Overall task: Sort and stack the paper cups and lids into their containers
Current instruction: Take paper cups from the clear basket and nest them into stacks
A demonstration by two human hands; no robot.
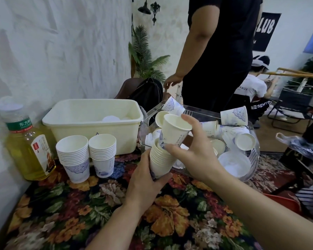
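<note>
Your left hand (145,179) wraps its curled fingers around a nested stack of cream paper cups (160,159), held tilted above the flower-patterned tablecloth (101,204). Your right hand (193,152) grips one single cream paper cup (175,130) between thumb and fingers, and its narrow bottom sits in the mouth of the top cup of that stack. Just behind both hands stands the clear ribbed plastic bin (251,159), which holds many loose paper cups with blue printed ornament (234,115) lying in all directions, and some round white plastic lids (235,164) near its front wall. Left of it is the smooth cream rectangular plastic tub (90,130); pale round lids lie on its bottom. In front of the tub two finished stacks of paper cups (87,156) stand upright, side by side and almost touching. Near the rough white wall stands a plastic bottle of yellow tea with green label (27,143)
</note>
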